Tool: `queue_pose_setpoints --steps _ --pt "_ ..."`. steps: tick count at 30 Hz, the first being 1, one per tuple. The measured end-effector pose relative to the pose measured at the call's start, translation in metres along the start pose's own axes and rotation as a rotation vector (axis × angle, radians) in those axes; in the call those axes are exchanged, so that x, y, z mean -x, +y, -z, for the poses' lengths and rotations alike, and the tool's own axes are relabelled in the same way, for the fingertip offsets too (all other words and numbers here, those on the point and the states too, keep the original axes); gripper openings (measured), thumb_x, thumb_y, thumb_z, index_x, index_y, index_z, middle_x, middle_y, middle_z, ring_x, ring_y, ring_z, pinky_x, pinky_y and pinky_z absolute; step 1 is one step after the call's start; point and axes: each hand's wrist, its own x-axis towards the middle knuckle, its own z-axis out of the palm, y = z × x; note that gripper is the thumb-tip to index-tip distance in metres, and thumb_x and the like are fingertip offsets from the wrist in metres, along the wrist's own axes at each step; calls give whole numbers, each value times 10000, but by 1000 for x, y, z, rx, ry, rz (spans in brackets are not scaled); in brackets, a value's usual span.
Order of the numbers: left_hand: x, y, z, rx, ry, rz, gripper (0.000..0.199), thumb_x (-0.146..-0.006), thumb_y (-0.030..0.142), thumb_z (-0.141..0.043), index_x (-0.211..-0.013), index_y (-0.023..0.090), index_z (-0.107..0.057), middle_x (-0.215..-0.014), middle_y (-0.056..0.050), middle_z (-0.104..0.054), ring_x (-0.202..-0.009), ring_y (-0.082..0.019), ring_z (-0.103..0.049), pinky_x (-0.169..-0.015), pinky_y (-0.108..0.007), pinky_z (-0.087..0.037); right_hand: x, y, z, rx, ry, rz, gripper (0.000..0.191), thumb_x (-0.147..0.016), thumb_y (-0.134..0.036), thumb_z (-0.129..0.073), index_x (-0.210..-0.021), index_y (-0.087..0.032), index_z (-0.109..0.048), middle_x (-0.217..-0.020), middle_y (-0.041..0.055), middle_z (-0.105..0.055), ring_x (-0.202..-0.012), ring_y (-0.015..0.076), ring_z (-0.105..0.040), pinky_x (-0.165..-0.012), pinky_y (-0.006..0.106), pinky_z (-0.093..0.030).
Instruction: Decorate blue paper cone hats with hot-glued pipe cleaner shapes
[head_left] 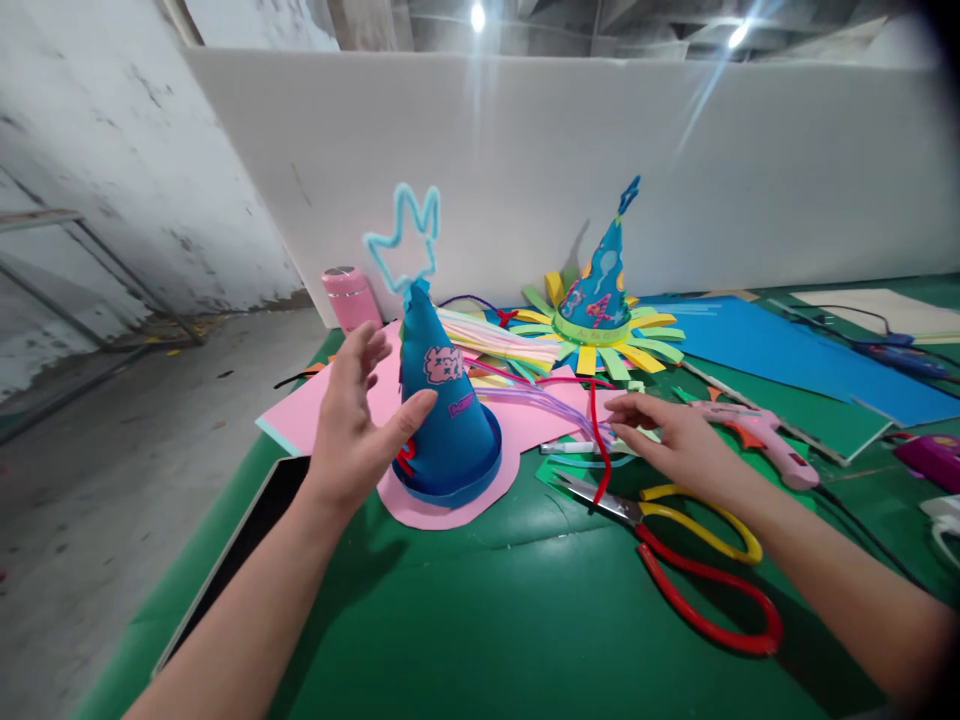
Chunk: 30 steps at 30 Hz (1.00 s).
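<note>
A blue paper cone hat stands upright on a round pink paper brim, with a light-blue fuzzy star at its tip. My left hand is at the hat's left side, thumb and fingers apart; whether the thumb touches the cone I cannot tell. Over to the right, my right hand has its fingertips close together beside a red pipe cleaner and purple pipe cleaners. What lies between those fingertips, if anything, is too small to make out. Scissors with yellow and red handles lie below that hand.
A second cone hat with a yellow and green fringed brim stands farther back. A pink glue gun with a cord lies right of my right hand. A pink bottle, blue sheets and a dark tablet-like panel also rest on the green table.
</note>
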Motion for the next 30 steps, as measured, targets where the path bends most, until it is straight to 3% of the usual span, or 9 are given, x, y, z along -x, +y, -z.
queue_pose_setpoints --steps 2,4,7,9,12,17,24,30 --pt "16 9 0 -116 115 -100 515 -714 262 -569 -1187 243 -365 -1226 -74 -409 -1107 -269 -406 -894 -428 -349 -8 -6 -8 10 -63 50 224 -773 -217 -463 -972 -203 -563 -888 45 -647 -761 177 -599 -655 284 -472" --pt "37 19 -5 -211 201 -220 489 -665 195 -608 -1120 225 -432 -1112 -77 -476 -1055 -263 -432 -879 -425 -360 -15 -8 -16 13 -142 75 212 -754 -192 -472 -940 -200 -574 -835 33 -656 -711 160 -602 -626 261 -462" --pt "67 34 -22 -146 19 -265 346 -679 128 -567 -1006 207 -486 -996 -69 -527 -967 -224 -482 -840 -394 -394 -20 -13 -26 89 -257 111 190 -725 -163 -487 -885 -212 -578 -759 7 -657 -651 139 -596 -569 219 -434" --pt "81 42 -38 -83 -146 -185 225 -695 121 -543 -906 194 -517 -958 -73 -531 -912 -204 -503 -785 -357 -423 -21 -18 -29 175 -307 141 163 -712 -160 -499 -839 -222 -579 -730 -6 -653 -626 133 -588 -533 200 -405" --pt "90 47 -62 5 -303 -45 106 -720 110 -485 -793 180 -519 -818 -62 -546 -801 -186 -516 -708 -337 -433 -27 -24 -28 291 -273 135 140 -705 -174 -512 -819 -226 -575 -740 -9 -652 -633 130 -580 -528 192 -372" --pt "98 39 -84 -6 -335 7 80 -717 110 -458 -727 170 -509 -708 -59 -552 -701 -187 -507 -630 -336 -413 -54 -19 -34 414 -136 41 115 -721 -165 -480 -804 -196 -553 -807 40 -645 -673 156 -569 -518 210 -322" --pt "113 31 -78 -50 -396 -134 107 -736 121 -435 -779 159 -525 -743 -72 -555 -731 -193 -484 -644 -350 -391 -82 -7 -56 467 -126 -11 134 -702 -197 -503 -813 -184 -577 -757 47 -659 -660 170 -584 -501 211 -315" --pt "113 29 -77 -67 -438 -129 137 -726 128 -446 -827 156 -535 -775 -81 -558 -751 -203 -476 -654 -363 -391 -75 -6 -49 467 -142 4 162 -739 -209 -462 -805 -204 -610 -794 35 -660 -674 154 -583 -512 204 -327"
